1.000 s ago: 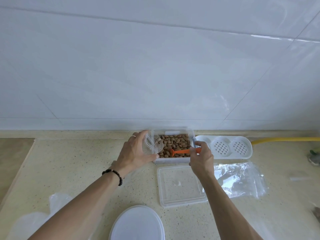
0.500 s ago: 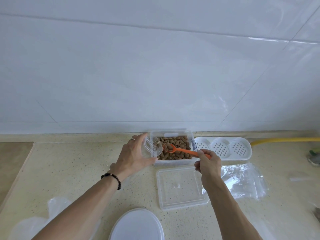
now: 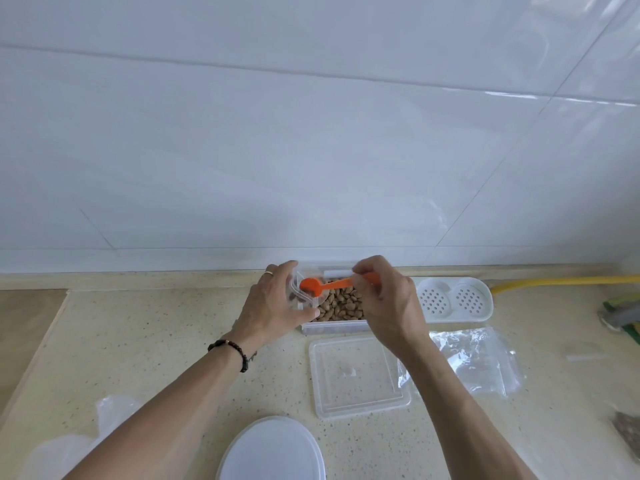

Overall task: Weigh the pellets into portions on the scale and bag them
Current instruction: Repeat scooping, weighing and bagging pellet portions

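A speckled beige counter (image 3: 145,341) is seen, backed by a wall of large glossy white tiles (image 3: 311,150). Against the foot of that wall a clear box (image 3: 334,328) of brown pellets (image 3: 341,306) is set; every place below is given from this box.

The left hand (image 3: 273,306) is curled round a small clear bag (image 3: 304,299) held open at the box's left end, thumb beneath and fingers above. A ring is worn on one finger and a dark bead bracelet (image 3: 233,349) on the wrist. The right hand (image 3: 388,299), over the box's right half, is closed on the handle of an orange spoon (image 3: 329,285), pinched between fingertips and thumb; the spoon's bowl is held at the bag's mouth.

Just in front of the box a clear lid (image 3: 358,375) is laid flat. To the right of the lid, crumpled clear bags (image 3: 481,362) are spread. Right of the box a white perforated tray (image 3: 453,299) is placed, and beyond it a yellow hose (image 3: 568,281) is run along the wall. Nearest the camera, a white oval lid (image 3: 273,452) is cut off by the lower edge.
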Tool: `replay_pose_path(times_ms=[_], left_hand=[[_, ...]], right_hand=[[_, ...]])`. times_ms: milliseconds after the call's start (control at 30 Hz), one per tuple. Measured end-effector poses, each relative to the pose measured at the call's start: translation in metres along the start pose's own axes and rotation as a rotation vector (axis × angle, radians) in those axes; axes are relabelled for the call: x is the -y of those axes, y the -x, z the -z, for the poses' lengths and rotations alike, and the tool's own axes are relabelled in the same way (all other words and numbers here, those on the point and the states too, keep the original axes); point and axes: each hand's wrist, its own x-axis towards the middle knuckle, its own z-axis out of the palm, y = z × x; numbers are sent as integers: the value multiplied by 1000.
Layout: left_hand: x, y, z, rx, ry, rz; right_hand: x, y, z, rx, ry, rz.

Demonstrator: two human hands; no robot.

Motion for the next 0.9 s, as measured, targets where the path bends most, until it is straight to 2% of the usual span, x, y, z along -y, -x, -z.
replay_pose_path(times_ms=[67,267,400,567,733,900], left_hand=[[-2,4,3,-12,1,-5],[-22,23,14,-34,81,-39],[-26,25,14,-65,113,-38],[-53,52,12,-51,79,-141],[-80,92,-12,40,38,-260],[-93,132,-47,134,30,-391]], right_hand=[[8,4,0,2,102,109],[26,26,20,-109,40,81],[29,29,28,-295,-245,-192],[19,72,58,-565,-544,-488],[-18,154,67,-776,-644,-774],[-53,253,48,-821,-623,-1032]])
